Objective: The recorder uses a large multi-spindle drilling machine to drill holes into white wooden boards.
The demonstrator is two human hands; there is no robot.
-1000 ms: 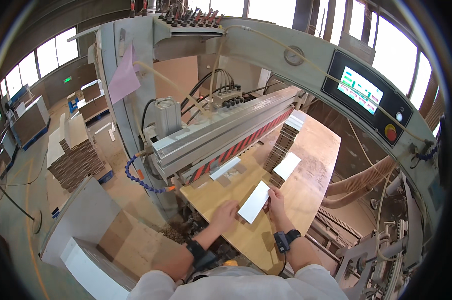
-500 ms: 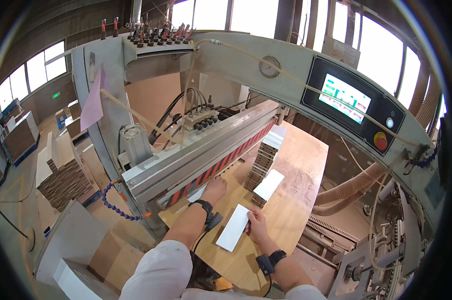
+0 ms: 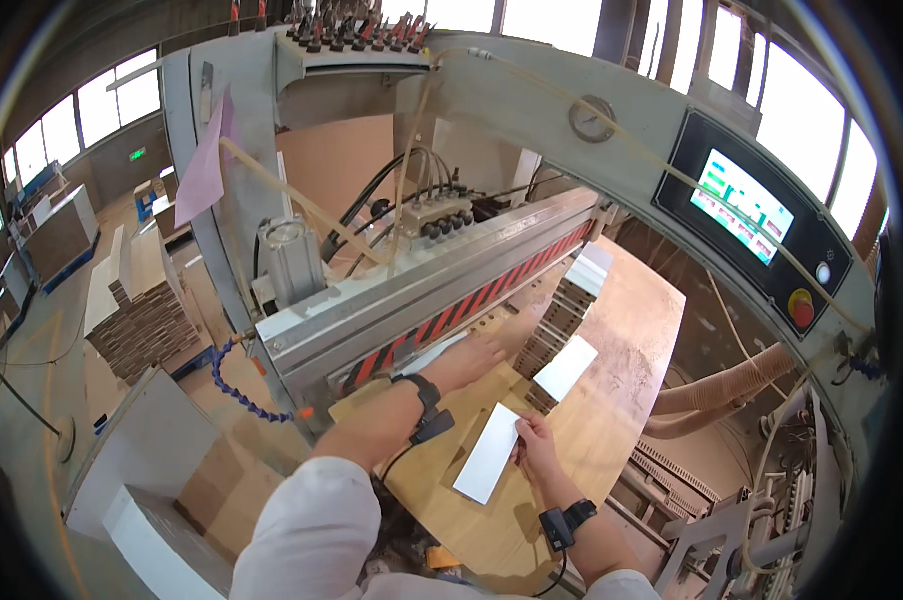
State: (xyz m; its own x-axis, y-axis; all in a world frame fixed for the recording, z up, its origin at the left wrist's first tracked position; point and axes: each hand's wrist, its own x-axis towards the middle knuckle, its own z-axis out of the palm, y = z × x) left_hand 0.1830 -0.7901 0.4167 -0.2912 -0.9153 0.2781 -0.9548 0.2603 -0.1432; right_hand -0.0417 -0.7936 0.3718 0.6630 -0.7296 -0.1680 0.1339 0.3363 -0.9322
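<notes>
My right hand (image 3: 537, 445) grips a narrow white board (image 3: 488, 455) by its right edge, tilted above the wooden tabletop (image 3: 516, 520). In front of the striped clamp beam (image 3: 451, 320) is my left hand (image 3: 473, 362); motion smears its fingers, so their grip does not show. Beside that forearm, another white piece (image 3: 436, 352) lies partly hidden along the foot of the beam. Beyond my hands runs a row of stacked boards (image 3: 561, 325) with brown edges. A shorter white-topped stack (image 3: 566, 368) stands at its near end.
A control panel with a lit screen (image 3: 741, 205) and a red stop button (image 3: 801, 308) sits on the machine's arch at right. Blue jointed tubing (image 3: 233, 392) curves beside the beam's left end. A large board pile (image 3: 143, 325) stands on the floor at left.
My left hand has moved right along the beam, toward the stacked boards. My right hand still holds the white board in nearly the same pose. The whole view has shifted somewhat.
</notes>
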